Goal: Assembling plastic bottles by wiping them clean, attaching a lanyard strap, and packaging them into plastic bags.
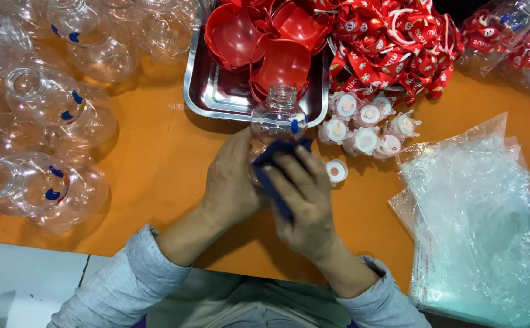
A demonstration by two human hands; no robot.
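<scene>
Head view: the orange table point(155, 158) is hemmed by empty clear bottles point(40, 182) at nine o'clock, a steel tray point(201, 97) of red caps at twelve and plastic bags point(478, 225) at three; bare room lies only around the hands. Both forearms angle inward from six o'clock. The left hand point(231, 182) wraps the clear bottle point(277, 118), neck toward twelve; the right hand point(304, 203), fingers curled, presses a blue cloth point(274, 167) against it.

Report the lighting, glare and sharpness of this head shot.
Head view: even overhead light, with soft shadows under the left hand and right hand; bright glare on the metal tray rim and the stack of plastic bags; the clear bottle shows highlights; the far corners look slightly soft.
</scene>
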